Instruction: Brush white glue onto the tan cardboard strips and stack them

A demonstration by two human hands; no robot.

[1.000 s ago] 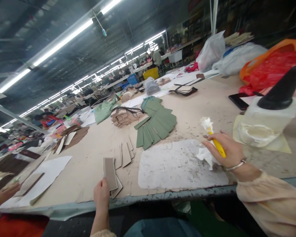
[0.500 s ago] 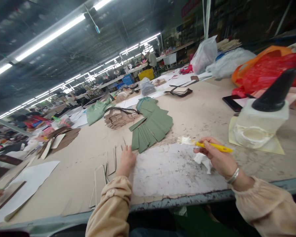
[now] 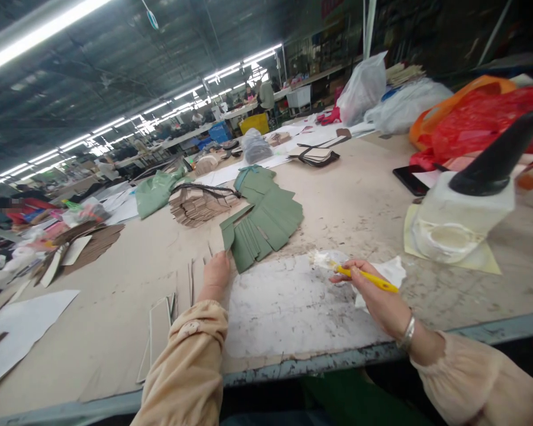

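My left hand (image 3: pixel 217 273) is at the near left corner of a fanned stack of green flat pieces (image 3: pixel 266 228). Its fingers are closed on the outermost green piece (image 3: pixel 226 234); the fingertips are partly hidden. In my right hand (image 3: pixel 375 291) is a yellow-handled brush (image 3: pixel 375 279), its bristles (image 3: pixel 322 259) coated in white paste. The brush is above a stained white sheet (image 3: pixel 279 313) at the table's front edge. A crumpled white tissue (image 3: pixel 393 272) lies beneath and beside my right hand.
A cut-open white plastic bottle with a black top (image 3: pixel 466 219) stands on yellow paper at the right. Behind it are a phone (image 3: pixel 411 179) and a red plastic bag (image 3: pixel 479 127). A tied bundle of brown pieces (image 3: pixel 199 206) lies left of the green stack; thin strips (image 3: pixel 160 325) lie nearer.
The outermost green piece has shifted left out of the fan with my left hand. My right hand has brought the brush slightly left, uncovering more tissue. The view has turned a little.
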